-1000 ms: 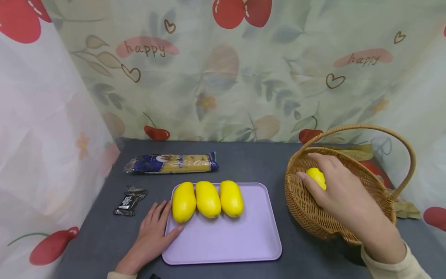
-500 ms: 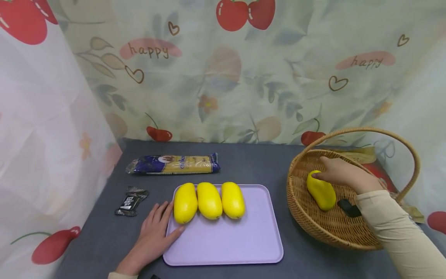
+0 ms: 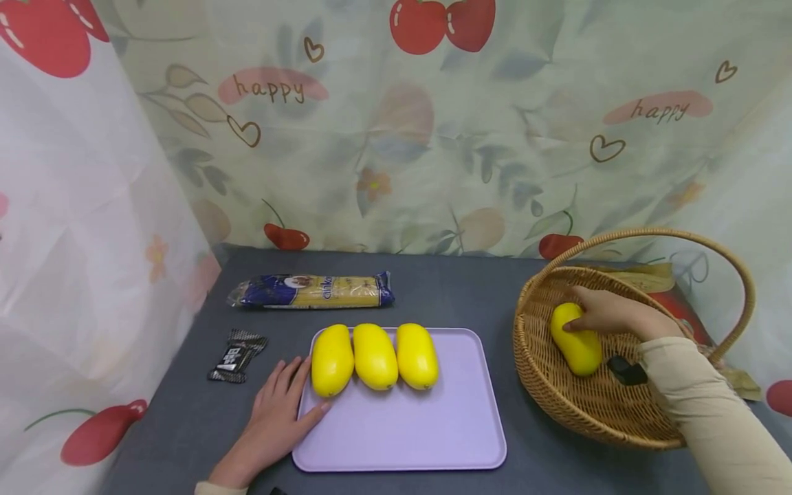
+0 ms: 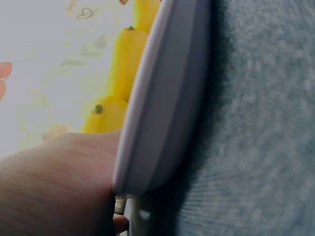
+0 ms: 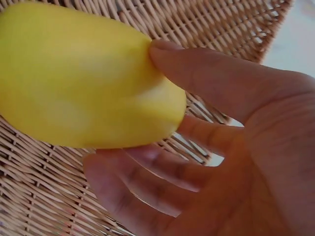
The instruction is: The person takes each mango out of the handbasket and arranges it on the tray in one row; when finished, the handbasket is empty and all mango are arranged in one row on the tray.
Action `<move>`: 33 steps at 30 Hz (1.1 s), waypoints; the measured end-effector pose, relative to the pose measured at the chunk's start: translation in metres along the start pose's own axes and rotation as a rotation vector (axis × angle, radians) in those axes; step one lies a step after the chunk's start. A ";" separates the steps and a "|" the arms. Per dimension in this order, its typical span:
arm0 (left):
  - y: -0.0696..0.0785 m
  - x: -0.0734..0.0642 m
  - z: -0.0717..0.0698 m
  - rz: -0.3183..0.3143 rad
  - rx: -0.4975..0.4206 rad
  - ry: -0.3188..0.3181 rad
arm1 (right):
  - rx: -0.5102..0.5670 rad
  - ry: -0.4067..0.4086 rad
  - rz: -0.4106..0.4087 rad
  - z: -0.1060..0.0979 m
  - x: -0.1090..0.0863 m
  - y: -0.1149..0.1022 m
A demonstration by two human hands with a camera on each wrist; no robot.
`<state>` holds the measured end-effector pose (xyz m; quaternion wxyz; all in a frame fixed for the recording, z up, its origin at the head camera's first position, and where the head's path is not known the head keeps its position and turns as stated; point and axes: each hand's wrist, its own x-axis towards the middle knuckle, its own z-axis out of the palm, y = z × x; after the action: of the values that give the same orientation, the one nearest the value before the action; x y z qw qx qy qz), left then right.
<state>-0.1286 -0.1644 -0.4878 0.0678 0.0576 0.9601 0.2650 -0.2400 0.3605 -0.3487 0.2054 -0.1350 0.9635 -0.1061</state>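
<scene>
In the wicker basket [image 3: 526, 357] on the right lies a yellow mango [image 3: 577, 347]. My right hand [image 3: 609, 316] reaches in from the right and grips the mango's far end. The right wrist view shows the thumb [image 5: 170, 59] against one side and the fingers curving along the opposite side. Three more yellow mangoes [image 3: 375, 357] lie in a row along the back left of a lilac tray [image 3: 402, 433]. My left hand [image 3: 272, 416] rests at the tray's left edge with fingers extended, its thumb over the rim; in the left wrist view it meets the tray's rim [image 4: 133, 137].
A pack of spaghetti [image 3: 322, 291] lies behind the tray. To the left is a small black wrapped packet [image 3: 236, 355]. A black object [image 3: 626, 370] sits in the basket beneath the right sleeve. The basket's tall handle [image 3: 656, 234] arches over its right side.
My right hand, earlier reaching over the basket from the front, has swung to the right side and now closes round the mango's far end. The left hand stays at the tray.
</scene>
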 end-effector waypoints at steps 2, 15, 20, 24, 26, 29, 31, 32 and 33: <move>0.001 0.000 0.000 0.001 -0.002 0.002 | -0.015 0.036 -0.013 -0.001 -0.003 -0.001; 0.002 -0.001 -0.003 -0.011 0.008 -0.016 | -0.056 0.211 -0.030 0.011 -0.039 -0.010; 0.001 -0.001 -0.002 -0.005 0.009 -0.013 | -0.069 0.239 -0.028 0.018 -0.057 -0.016; 0.000 -0.002 -0.001 0.004 0.014 -0.004 | -0.074 0.239 -0.031 0.021 -0.066 -0.020; 0.000 -0.001 -0.001 0.005 0.015 -0.001 | -0.075 0.226 -0.034 0.021 -0.069 -0.022; 0.000 -0.001 -0.002 0.000 0.013 -0.005 | -0.063 0.200 -0.044 0.020 -0.073 -0.023; 0.001 -0.001 -0.002 -0.004 0.013 -0.009 | -0.067 0.195 -0.059 0.019 -0.075 -0.024; 0.001 -0.001 -0.002 -0.006 0.012 -0.011 | -0.073 0.199 -0.067 0.018 -0.076 -0.026; 0.001 -0.001 -0.002 -0.007 0.011 -0.012 | -0.076 0.204 -0.073 0.017 -0.078 -0.027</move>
<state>-0.1282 -0.1644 -0.4853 0.0742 0.0563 0.9613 0.2591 -0.1581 0.3565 -0.3282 0.0970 -0.1660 0.9772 -0.0900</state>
